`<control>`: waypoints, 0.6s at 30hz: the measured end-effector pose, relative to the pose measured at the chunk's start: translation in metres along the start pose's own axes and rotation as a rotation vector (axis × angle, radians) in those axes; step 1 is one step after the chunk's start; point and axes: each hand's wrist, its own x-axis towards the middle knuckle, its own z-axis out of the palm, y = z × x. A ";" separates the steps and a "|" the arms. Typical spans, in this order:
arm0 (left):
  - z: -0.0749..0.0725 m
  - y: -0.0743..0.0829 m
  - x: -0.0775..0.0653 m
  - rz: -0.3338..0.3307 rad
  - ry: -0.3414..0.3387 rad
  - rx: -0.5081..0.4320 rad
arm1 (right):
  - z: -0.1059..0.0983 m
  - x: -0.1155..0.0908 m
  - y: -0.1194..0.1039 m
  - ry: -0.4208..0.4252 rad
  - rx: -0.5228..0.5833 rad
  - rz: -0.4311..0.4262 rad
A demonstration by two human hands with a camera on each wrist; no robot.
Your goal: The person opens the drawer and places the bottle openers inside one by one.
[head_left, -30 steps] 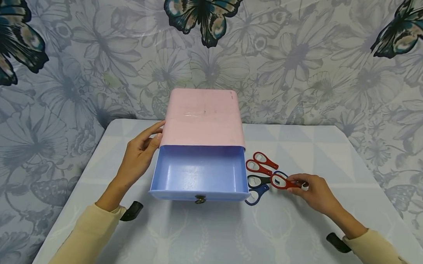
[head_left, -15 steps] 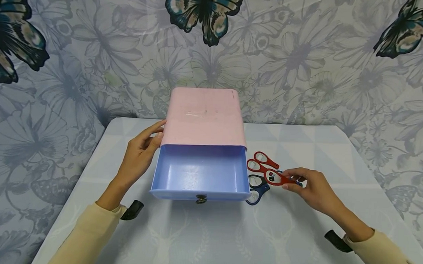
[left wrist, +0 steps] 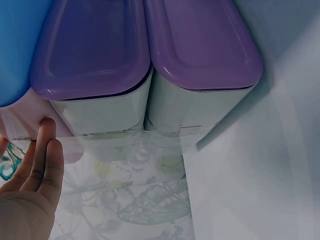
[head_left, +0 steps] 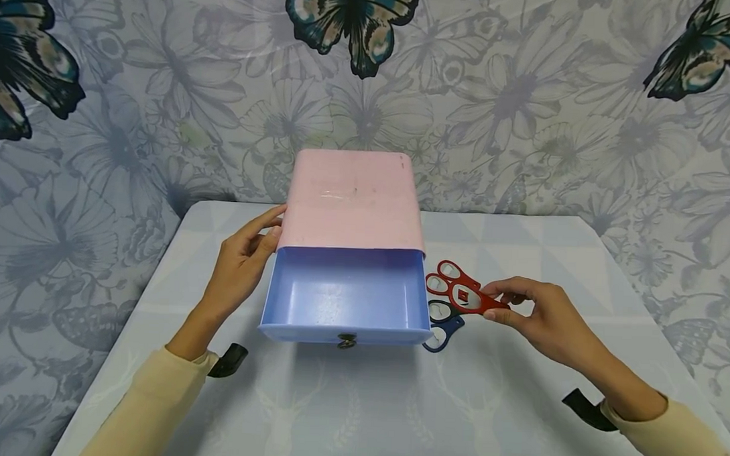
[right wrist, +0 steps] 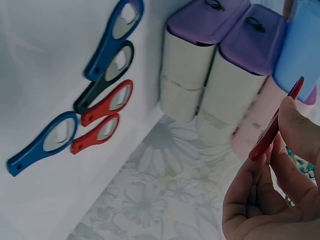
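My right hand (head_left: 539, 318) pinches a red bottle opener (head_left: 488, 303) by its handle, thumb against fingertips, right of a small drawer cabinet (head_left: 350, 201). In the right wrist view the held opener shows edge-on. Several more openers lie overlapping on the table: two red openers (right wrist: 110, 102), two blue openers (right wrist: 42, 142) and a black opener (right wrist: 92, 92). The cabinet's top blue drawer (head_left: 313, 333) is pulled out, with nothing inside. My left hand (head_left: 237, 267) rests its fairly straight fingertips on the cabinet's pink left side.
Below the blue drawer, two purple drawers (left wrist: 205, 45) stand pushed in, as the left wrist view shows. The pale patterned table (head_left: 359, 409) ends at a wall (head_left: 514, 112) with flowers and butterflies.
My right hand has moved the red bottle opener left and a little away from me, over the other openers. My left hand has stayed at the cabinet's side.
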 end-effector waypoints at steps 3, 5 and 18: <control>0.000 0.000 0.000 0.000 -0.002 -0.007 | -0.003 0.002 -0.008 0.005 0.007 -0.032; 0.000 0.000 0.000 0.000 -0.003 -0.012 | -0.004 0.003 -0.014 0.004 0.008 -0.053; -0.001 0.000 -0.001 -0.006 -0.003 -0.021 | -0.015 0.017 -0.048 -0.051 0.053 -0.135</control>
